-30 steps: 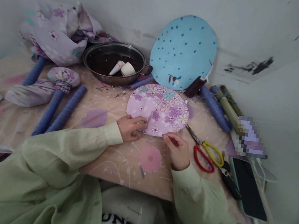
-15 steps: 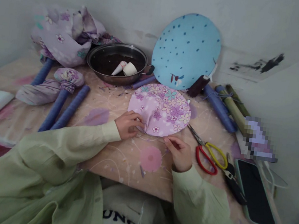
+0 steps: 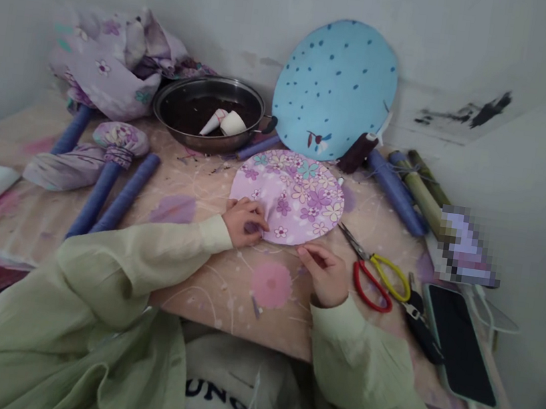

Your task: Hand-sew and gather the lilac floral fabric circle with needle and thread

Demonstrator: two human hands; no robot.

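A round purple flowered fabric piece (image 3: pixel 298 198) lies on the table in front of me. My left hand (image 3: pixel 244 223) pinches it at its lower left edge, where the cloth puckers a little. Just off the lower edge, my right hand (image 3: pixel 328 275) has thumb and forefinger pressed together; whatever is between them is too small to make out. Scissors (image 3: pixel 378 279) with one red and one yellow handle rest to the right of the piece, their blades towards it.
Behind stand a metal pan (image 3: pixel 201 138) with white cones in it, a blue dotted disc (image 3: pixel 336 85) and a dark thread spool (image 3: pixel 357 152). Wrapped rods (image 3: pixel 128 192) lie left. Rightward are a black-handled tool (image 3: pixel 424 335) and a phone (image 3: pixel 460 343).
The view has shifted slightly, so everything sits a little further left and up. My left hand stays on the fabric edge, its fingers slightly more curled; the right keeps its pinch.
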